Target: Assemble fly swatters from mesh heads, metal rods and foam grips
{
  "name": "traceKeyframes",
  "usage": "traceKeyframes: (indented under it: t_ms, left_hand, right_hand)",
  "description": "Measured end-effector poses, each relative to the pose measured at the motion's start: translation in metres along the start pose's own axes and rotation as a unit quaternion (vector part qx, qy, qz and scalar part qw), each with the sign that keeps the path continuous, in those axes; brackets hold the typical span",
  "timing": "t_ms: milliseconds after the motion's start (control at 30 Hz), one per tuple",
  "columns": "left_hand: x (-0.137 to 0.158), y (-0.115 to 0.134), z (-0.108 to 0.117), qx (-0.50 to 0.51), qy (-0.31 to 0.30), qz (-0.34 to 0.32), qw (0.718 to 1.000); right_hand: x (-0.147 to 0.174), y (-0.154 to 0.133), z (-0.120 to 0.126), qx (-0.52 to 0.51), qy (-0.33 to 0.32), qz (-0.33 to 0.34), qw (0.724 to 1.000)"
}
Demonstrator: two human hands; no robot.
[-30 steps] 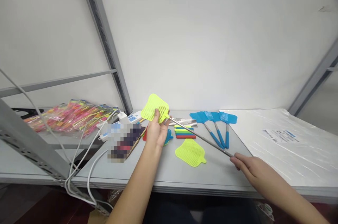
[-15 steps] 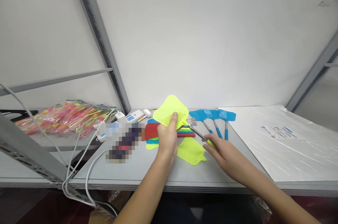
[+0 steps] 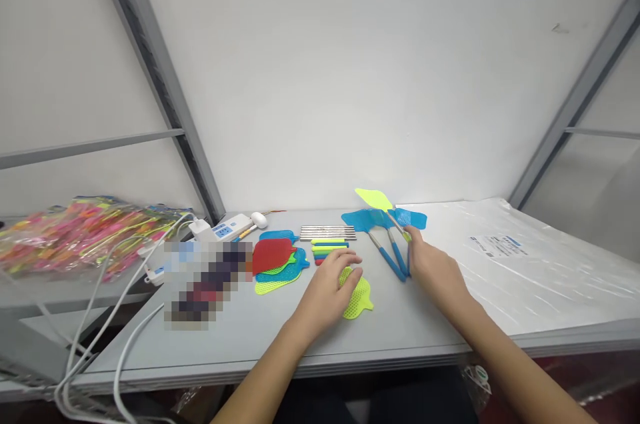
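Note:
My right hand point(image 3: 431, 265) is closed round the handle of a yellow-green fly swatter point(image 3: 375, 199), whose head points up and left above the blue swatters. Several blue fly swatters point(image 3: 387, 257) with metal rods lie side by side below it, partly hidden by the swatter and my hand. My left hand point(image 3: 327, 291) holds nothing, its fingers apart. It hovers by a loose yellow-green swatter head point(image 3: 359, 297) and covers part of it. Beyond its fingertips lie coloured handles point(image 3: 327, 245) and a row of metal rods point(image 3: 327, 232).
Left of the handles is a pile of swatter heads, a red one point(image 3: 273, 255) on top. A power strip point(image 3: 233, 227), white cables point(image 3: 125, 291) and a blurred patch lie further left. Bagged colourful items point(image 3: 95, 237) fill the left shelf. White wrapped sheeting point(image 3: 540, 264) covers the right side.
My left hand has let go of the yellow-green swatter's head and dropped toward the loose head. My right hand has carried the swatter right, over the blue ones. The view has shifted.

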State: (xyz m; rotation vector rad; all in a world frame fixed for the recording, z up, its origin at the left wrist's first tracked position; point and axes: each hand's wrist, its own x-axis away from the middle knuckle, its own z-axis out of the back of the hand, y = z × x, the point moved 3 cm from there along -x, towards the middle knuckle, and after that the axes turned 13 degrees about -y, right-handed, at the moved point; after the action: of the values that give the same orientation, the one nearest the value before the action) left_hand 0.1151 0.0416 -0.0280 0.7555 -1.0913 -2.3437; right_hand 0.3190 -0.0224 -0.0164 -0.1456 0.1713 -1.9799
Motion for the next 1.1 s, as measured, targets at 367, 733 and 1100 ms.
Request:
traceKeyframes:
  t_ms: [367, 733, 1100]
  left_hand:
    - [0.002, -0.004, -0.005, -0.208, 0.019, -0.083, 0.974]
    - [0.003, -0.002, -0.007, -0.233, -0.007, -0.089, 0.968]
    - [0.003, -0.002, -0.008, -0.245, -0.018, -0.086, 0.966]
  right_hand:
    - [-0.04, -0.02, -0.009, 0.048, -0.047, 0.001, 0.998]
    - [-0.038, -0.015, -0.026, 0.056, -0.058, 0.003, 0.997]
    - [-0.039, -0.013, -0.032, 0.054, -0.042, 0.017, 0.998]
